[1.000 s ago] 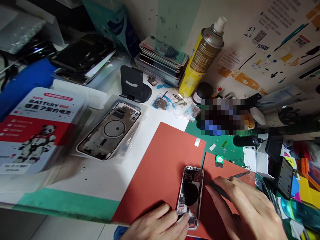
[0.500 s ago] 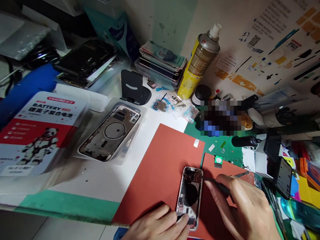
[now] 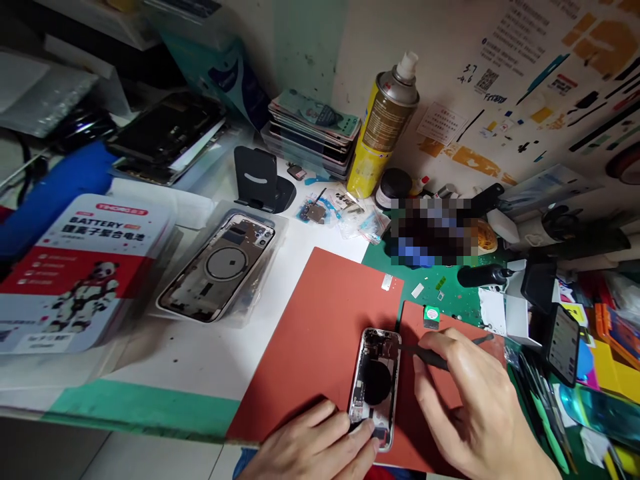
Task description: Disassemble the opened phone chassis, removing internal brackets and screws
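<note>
An opened phone point(image 3: 377, 383) lies on the reddish-brown mat point(image 3: 320, 333), its inner parts and a round black patch facing up. My left hand point(image 3: 320, 443) holds it by the lower left edge, fingertips over its bottom end. To the right of the phone, my right hand point(image 3: 475, 393) pinches a slim black tool point(image 3: 433, 358), whose exact kind I cannot make out. The tool's thin tip reaches the phone's upper right edge; whether it touches a part inside is too small to tell.
At left are a battery box point(image 3: 85, 273) and a phone back housing point(image 3: 220, 267) on a clear tray. A yellow spray can point(image 3: 383, 127) stands behind the mat beside stacked phones point(image 3: 315, 127). Several hand tools point(image 3: 543, 407) and a propped-up phone point(image 3: 563, 343) are at right.
My view has shifted slightly. My right hand has risen a little and the tool lies flatter, its tip still by the phone's upper right edge. My left hand keeps its hold.
</note>
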Demonstrator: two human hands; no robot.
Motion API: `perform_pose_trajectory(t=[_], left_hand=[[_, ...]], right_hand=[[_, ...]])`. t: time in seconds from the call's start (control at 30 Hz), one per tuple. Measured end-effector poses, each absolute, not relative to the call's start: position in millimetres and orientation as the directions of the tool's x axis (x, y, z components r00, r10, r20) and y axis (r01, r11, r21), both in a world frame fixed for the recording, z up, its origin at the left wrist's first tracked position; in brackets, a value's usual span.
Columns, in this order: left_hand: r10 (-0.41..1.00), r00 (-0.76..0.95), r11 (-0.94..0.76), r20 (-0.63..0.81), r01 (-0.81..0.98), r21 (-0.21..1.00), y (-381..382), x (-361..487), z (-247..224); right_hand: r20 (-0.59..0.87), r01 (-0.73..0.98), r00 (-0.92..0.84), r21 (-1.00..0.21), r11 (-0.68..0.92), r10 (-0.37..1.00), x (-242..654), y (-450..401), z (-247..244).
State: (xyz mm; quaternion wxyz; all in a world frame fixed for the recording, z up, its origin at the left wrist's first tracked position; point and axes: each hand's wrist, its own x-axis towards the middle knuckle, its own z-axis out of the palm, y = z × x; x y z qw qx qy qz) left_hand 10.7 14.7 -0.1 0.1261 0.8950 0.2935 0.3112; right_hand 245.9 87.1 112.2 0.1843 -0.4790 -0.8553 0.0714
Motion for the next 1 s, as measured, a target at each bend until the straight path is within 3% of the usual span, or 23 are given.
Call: perform_pose_trajectory(t=[0.63, 1.0], left_hand=[[0.594, 0.647, -0.802, 0.478, 0.429, 0.415, 17.0, 13.5, 2.6], [0.764, 0.506, -0.629, 0.400, 0.447, 0.637, 60.7, 4.1, 47.0]], right_hand=[[0.313, 0.803, -0.420, -0.309, 0.510, 0.852, 245.1, 85.6, 103.4], [0.374, 0.801, -0.376, -0.328, 0.500, 0.848, 247.9, 77.7, 95.9]])
